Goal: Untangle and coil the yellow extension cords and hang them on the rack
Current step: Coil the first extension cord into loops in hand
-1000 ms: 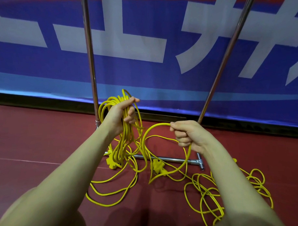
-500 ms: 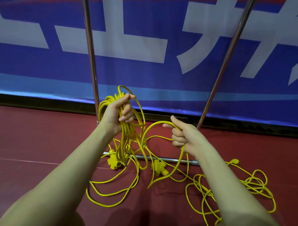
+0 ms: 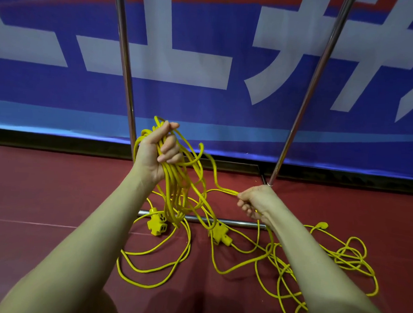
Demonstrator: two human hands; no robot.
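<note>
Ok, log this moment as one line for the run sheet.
phase: coiling | left hand: holds coil raised | right hand: grips loose cord | floor: tangle, two sockets | rack: nothing hung in view

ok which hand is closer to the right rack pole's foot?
Right. The right hand grips cord just below and left of the right pole's foot; the left hand holds the coil by the left pole.

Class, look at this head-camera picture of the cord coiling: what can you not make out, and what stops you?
- Rack, head view: top cut off by the upper edge.
- Loose cord on the floor: part hidden behind the right forearm.
- Cord inside the left hand and right hand: covered by curled fingers.
</note>
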